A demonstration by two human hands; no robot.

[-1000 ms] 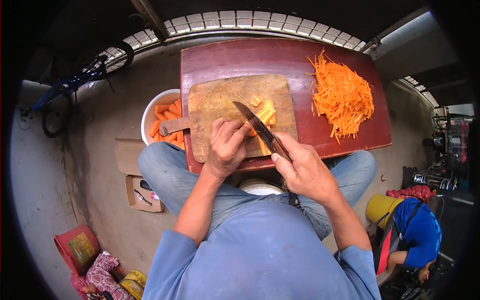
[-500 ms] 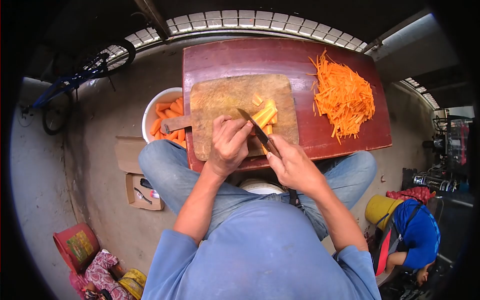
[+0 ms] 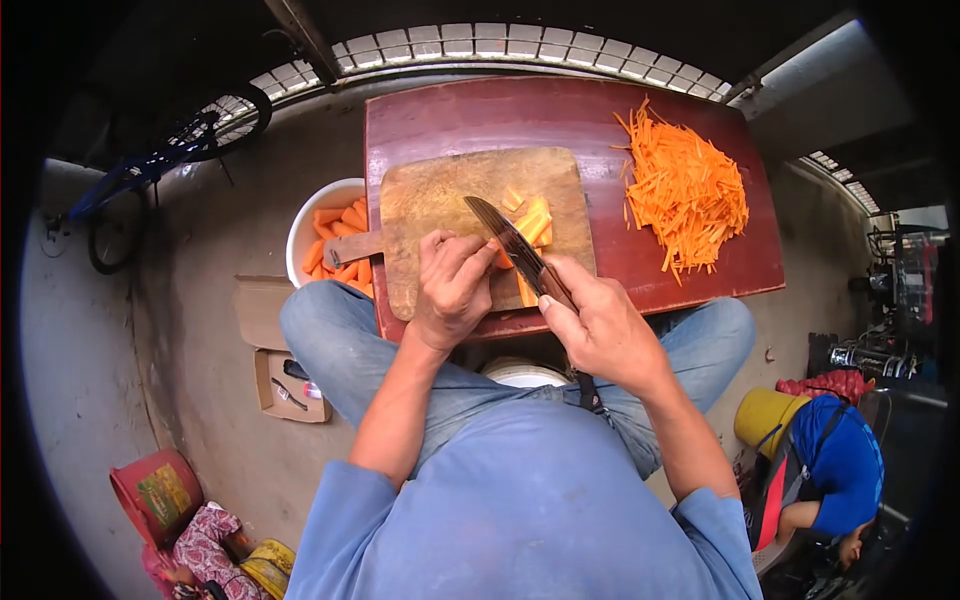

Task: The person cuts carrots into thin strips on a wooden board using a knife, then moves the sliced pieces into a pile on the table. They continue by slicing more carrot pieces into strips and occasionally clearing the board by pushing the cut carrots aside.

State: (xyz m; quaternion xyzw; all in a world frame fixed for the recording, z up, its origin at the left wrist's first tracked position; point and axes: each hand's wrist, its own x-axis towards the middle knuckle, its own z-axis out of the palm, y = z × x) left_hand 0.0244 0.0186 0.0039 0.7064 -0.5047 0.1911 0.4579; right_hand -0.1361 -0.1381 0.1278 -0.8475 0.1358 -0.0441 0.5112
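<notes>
My right hand [image 3: 605, 320] is wrapped round the handle of a knife [image 3: 508, 238], whose dark blade points up and left over the wooden cutting board [image 3: 430, 200]. My left hand [image 3: 452, 285] is closed on a carrot [image 3: 502, 260], of which only an orange end shows beside the blade. Most of that carrot is hidden by my fingers and the knife. Just beyond the blade lie cut carrot pieces [image 3: 535, 222] with pale yellow cores. A large heap of carrot strips [image 3: 688, 190] rests at the right of the red table [image 3: 480, 110].
Left of the table a white bucket [image 3: 297, 240] holds peeled carrots [image 3: 352, 217]. An open cardboard box [image 3: 290, 388] with small items sits on the floor by my left knee. Farther off are a bicycle [image 3: 150, 165], a red bucket [image 3: 155, 495] and a person in blue [image 3: 835, 460].
The knife blade has shifted slightly left and turned to show more of its flat side. My right hand has moved a little right and down. An orange carrot end now shows by my left fingers.
</notes>
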